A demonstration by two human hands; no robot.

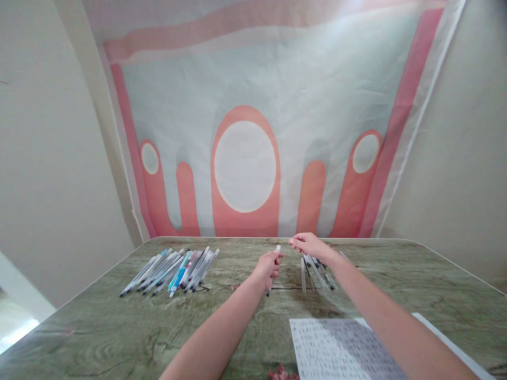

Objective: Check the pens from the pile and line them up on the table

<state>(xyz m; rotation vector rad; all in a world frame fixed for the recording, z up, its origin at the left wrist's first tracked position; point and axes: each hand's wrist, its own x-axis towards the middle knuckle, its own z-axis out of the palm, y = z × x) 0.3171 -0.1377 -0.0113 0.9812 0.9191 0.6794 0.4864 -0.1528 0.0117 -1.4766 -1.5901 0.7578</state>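
Note:
Near the middle of the table, my left hand [269, 268] is closed around a pen [278, 249]; its pale end points up past the fingers and its dark tip shows below them. My right hand [311, 246] is raised to the right of it, above a small pile of pens [317, 273], with thumb and fingertips pressed together. Whatever those fingertips may hold is too small to make out. On the left lies a larger row of pens [174, 269], mostly clear and dark-tipped, with a few blue ones.
A sheet of paper [328, 345] covered in writing lies at the front right, partly under my right forearm. A small red object [283, 372] shows at the bottom edge. Behind the wood-patterned table [138, 327] hangs a pink and white backdrop [245, 68].

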